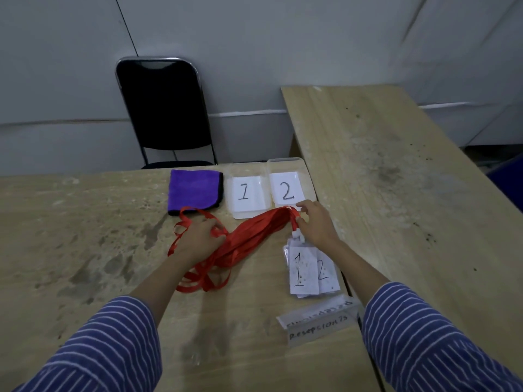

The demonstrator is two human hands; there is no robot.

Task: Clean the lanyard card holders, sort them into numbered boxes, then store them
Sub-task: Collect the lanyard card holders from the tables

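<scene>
Left hand [201, 236] grips tangled red lanyards [240, 239] mid-table, right hand [314, 224] pinches their clip ends above spotted card holders [310, 271] near the table's right edge; best separate one strap before wiping.

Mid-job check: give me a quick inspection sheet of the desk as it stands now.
Surface: wooden table, stained and blotchy.
Job's things: red lanyards bunched; card holders marked 1 and 2, spotted; box 1 and box 2 side by side; purple cloth folded.
Clutter: paper name sign.
Hands: left hand grips the straps; right hand pinches the clip end.
Cables: nothing seen.
Surroundings: black chair, grey wall, second table.
</scene>
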